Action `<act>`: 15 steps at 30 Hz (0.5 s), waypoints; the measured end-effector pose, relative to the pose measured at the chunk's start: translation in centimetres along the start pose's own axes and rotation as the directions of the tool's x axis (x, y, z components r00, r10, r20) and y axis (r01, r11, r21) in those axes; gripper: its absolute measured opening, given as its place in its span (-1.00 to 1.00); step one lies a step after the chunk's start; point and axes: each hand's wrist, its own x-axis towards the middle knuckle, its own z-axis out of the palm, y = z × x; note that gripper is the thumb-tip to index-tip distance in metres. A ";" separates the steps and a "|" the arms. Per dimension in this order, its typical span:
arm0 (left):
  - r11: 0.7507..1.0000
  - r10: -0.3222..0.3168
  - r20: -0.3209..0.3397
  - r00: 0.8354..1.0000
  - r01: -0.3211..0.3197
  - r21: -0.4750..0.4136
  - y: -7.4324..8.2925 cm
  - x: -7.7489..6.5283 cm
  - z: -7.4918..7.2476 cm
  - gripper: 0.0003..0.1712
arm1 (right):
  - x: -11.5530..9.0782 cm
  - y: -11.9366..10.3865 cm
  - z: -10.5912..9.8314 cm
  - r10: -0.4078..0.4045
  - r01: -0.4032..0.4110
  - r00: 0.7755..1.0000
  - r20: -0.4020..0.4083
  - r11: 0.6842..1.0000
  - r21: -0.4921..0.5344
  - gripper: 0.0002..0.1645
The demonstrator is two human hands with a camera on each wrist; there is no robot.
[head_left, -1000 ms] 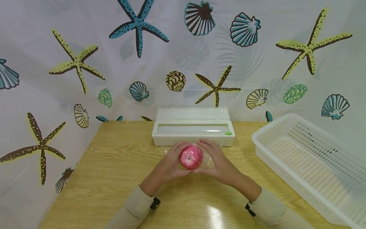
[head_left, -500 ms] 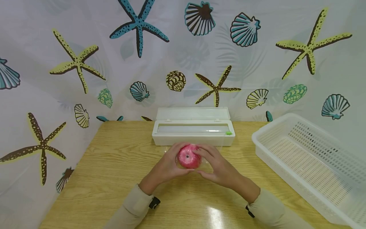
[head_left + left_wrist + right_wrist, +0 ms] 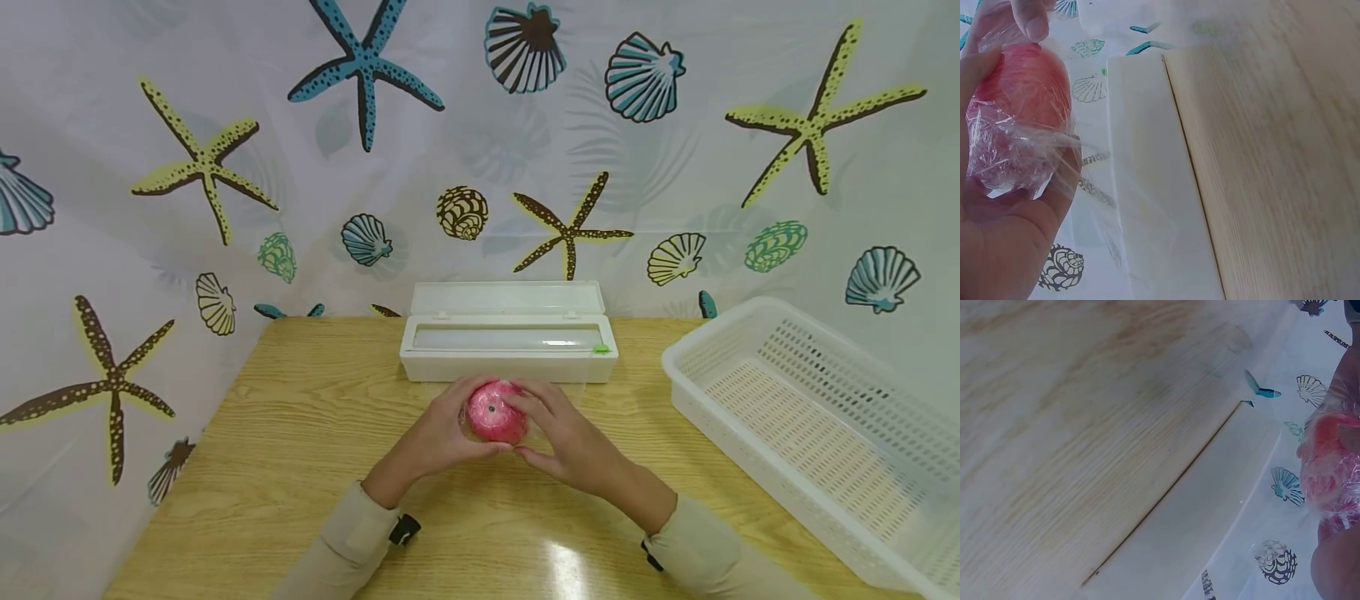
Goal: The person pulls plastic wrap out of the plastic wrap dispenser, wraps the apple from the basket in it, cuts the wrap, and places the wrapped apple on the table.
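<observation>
A red apple (image 3: pixel 493 421) wrapped in clear cling film (image 3: pixel 1007 147) is held between both hands near the middle of the table. My left hand (image 3: pixel 438 433) curls round its left side, thumb at the near edge. On the other side, my right hand (image 3: pixel 576 442) has its fingers over the apple's upper right and its thumb by the near edge. Crinkled film bunches on the apple in the left wrist view, and a loose stretch trails from it. Just behind the hands stands a white cling film dispenser (image 3: pixel 510 370), its lid raised, with a green slider (image 3: pixel 602 349).
A white perforated plastic basket (image 3: pixel 708 404) stands on the right side of the wooden table (image 3: pixel 300 442). Behind the table hangs a white curtain (image 3: pixel 420 150) printed with starfish and shells.
The apple has shifted slightly left and turned a little. My right fingers have moved from its right side onto its upper right surface. The dispenser and basket have stayed put.
</observation>
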 end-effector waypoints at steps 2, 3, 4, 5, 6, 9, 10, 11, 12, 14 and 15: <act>1.000 -0.010 0.000 1.000 0.010 0.004 0.1 0.0 0.0 -0.03 | 0.0 0.0 0.1 -0.012 0.012 1.000 -0.012 1.000 -0.007 -0.04; 1.000 -0.015 -0.001 1.000 0.015 0.007 0.2 0.0 0.0 -0.03 | 0.0 0.0 0.2 -0.021 0.021 1.000 -0.019 1.000 -0.012 -0.04; 1.000 -0.019 -0.003 1.000 0.019 0.007 0.3 0.0 -0.1 -0.04 | 0.1 0.0 0.3 -0.029 0.029 0.999 -0.026 0.999 -0.019 -0.04; 1.000 -0.025 -0.004 1.000 0.025 0.005 0.4 0.0 -0.1 -0.04 | 0.1 0.0 0.3 -0.039 0.038 0.999 -0.031 0.999 -0.026 -0.04; 1.000 -0.027 -0.003 1.000 0.027 0.003 0.5 0.0 -0.1 -0.05 | 0.1 0.1 0.4 -0.049 0.048 0.998 -0.036 0.998 -0.033 -0.04; 0.999 -0.031 -0.007 0.999 0.031 -0.010 0.7 0.0 -0.2 -0.07 | 0.1 0.1 0.6 -0.089 0.087 0.995 -0.049 0.995 -0.056 -0.07; 0.999 -0.031 -0.006 0.999 0.031 -0.012 0.7 0.0 -0.2 -0.07 | 0.1 0.1 0.7 -0.104 0.101 0.993 -0.053 0.993 -0.062 -0.08; 0.999 -0.034 -0.003 0.999 0.034 -0.013 0.7 0.0 -0.2 -0.08 | 0.2 0.1 0.7 -0.118 0.115 0.991 -0.056 0.991 -0.066 -0.09; 0.999 -0.035 -0.001 0.999 0.035 -0.014 0.6 0.0 -0.2 -0.08 | 0.2 0.1 0.8 -0.131 0.127 0.990 -0.059 0.989 -0.069 -0.09; 0.999 -0.040 0.001 0.999 0.040 -0.015 0.5 -0.1 -0.2 -0.08 | 0.3 0.1 0.9 -0.151 0.146 0.986 -0.064 0.986 -0.079 -0.10; 0.999 -0.038 0.003 0.999 0.039 -0.014 0.4 -0.1 -0.3 -0.09 | 0.3 0.1 0.9 -0.159 0.153 0.985 -0.066 0.985 -0.083 -0.10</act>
